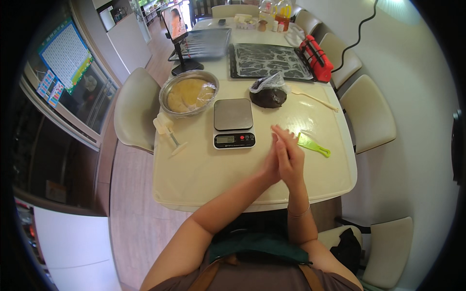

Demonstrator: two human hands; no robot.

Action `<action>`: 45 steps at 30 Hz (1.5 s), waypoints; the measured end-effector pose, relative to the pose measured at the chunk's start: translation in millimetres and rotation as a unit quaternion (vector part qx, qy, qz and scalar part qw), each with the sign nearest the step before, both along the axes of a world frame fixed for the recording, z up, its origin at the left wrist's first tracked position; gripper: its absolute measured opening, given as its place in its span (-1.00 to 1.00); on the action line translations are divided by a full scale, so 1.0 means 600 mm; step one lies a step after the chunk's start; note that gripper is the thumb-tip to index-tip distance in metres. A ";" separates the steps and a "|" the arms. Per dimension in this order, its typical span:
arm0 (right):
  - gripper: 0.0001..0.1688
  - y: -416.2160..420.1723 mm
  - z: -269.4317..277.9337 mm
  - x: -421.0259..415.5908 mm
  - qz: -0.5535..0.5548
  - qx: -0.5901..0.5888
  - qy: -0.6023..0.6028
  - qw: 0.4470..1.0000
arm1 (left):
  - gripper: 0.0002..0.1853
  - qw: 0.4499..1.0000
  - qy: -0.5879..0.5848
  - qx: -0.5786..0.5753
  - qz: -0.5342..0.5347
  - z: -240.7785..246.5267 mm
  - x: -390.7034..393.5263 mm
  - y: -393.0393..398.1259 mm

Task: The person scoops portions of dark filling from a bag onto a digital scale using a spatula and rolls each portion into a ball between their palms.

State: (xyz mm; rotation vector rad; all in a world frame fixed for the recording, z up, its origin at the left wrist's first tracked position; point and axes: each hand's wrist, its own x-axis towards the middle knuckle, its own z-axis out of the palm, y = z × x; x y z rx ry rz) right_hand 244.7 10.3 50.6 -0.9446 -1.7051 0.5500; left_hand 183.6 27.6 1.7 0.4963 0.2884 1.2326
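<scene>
My left hand (272, 158) and my right hand (293, 156) are pressed together, palm against palm, over the table right of the scale. Anything between the palms is hidden. Beside them stands a white kitchen scale (233, 114) with a bare steel platform and a lit display. Behind it lies a dark brown lump of dough or paste (268, 97), partly covered by clear plastic film (271, 83). A steel bowl (164, 100) at the left holds yellow dough (189, 95) under plastic wrap. A green plastic scraper (314, 144) rests just right of my hands.
A white plunger mould (170, 132) lies at the left. Farther back are a phone on a stand (178, 47), a patterned tray (207, 42), a black baking tray (269, 60) and a red device (316, 58). A cream spatula (320, 102) lies right. Chairs (369, 112) flank the table.
</scene>
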 end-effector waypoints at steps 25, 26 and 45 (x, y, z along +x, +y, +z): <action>-0.58 0.019 -0.043 0.059 -0.093 -0.070 -0.017 0.993 | -0.17 0.988 -0.078 -0.034 -0.125 0.046 -0.024 -0.009; -0.59 0.010 -0.042 0.051 -0.081 -0.040 -0.041 0.995 | -0.16 0.989 -0.092 -0.048 -0.101 0.035 -0.026 -0.001; -0.51 0.008 -0.047 0.044 -0.115 -0.018 -0.083 0.990 | -0.13 0.991 -0.085 -0.056 -0.085 0.045 -0.041 0.007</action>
